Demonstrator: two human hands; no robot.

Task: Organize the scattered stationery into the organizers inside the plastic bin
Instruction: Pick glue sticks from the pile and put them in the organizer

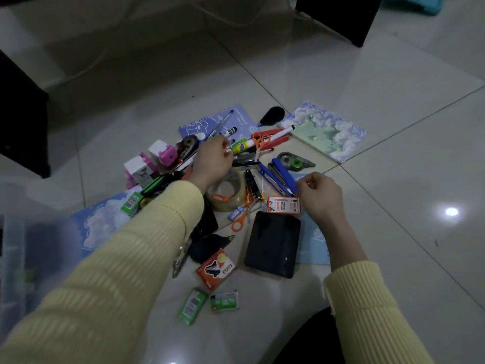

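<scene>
**A room at home, seen from the floor**

We take this for a living space in a home rather than an office or a shop. We look down on a glossy, pale tiled floor with thin dark grout lines and a bright spot of reflected light. Dark furniture stands at the floor's left edge and another dark piece at its far edge, with a white cable trailing between them. Everyday stationery (notebooks, staplers, scissors, tape) lies heaped straight on the tiles, near a translucent plastic bin at the left edge.
</scene>
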